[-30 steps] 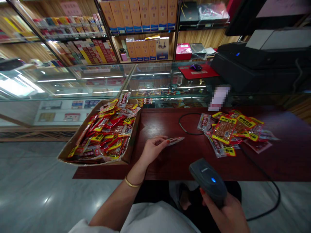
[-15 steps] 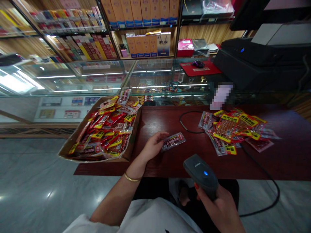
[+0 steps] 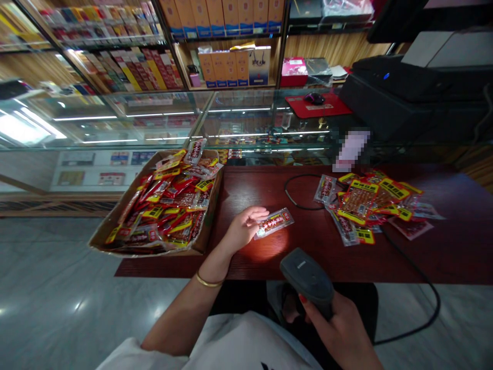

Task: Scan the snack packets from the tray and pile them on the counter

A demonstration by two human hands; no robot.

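On the dark red tabletop lies a small clear-and-red snack packet (image 3: 278, 221), lit by a reddish glow. My left hand (image 3: 244, 226) has its fingers closed at the packet's left end, which they partly cover. Lower right, my right hand (image 3: 342, 324) grips a dark grey barcode scanner (image 3: 306, 275), its head directed at the packet and held above the table's front edge. Left of my left hand stands an open cardboard box (image 3: 206, 241) full of red and yellow snack packets. A loose pile of similar packets (image 3: 360, 200) lies to the right.
A black cable (image 3: 433, 288) curves over the table's front edge on the right. Behind the table runs a glass display counter (image 3: 246, 121), bearing a red mouse pad (image 3: 335, 106) and a dark printer-like machine (image 3: 385, 108). Shelves of boxes line the back.
The scanner has shifted slightly left in my right hand. Its blue light is gone, and a reddish glow now falls on the packet and table. My left hand stays at the packet.
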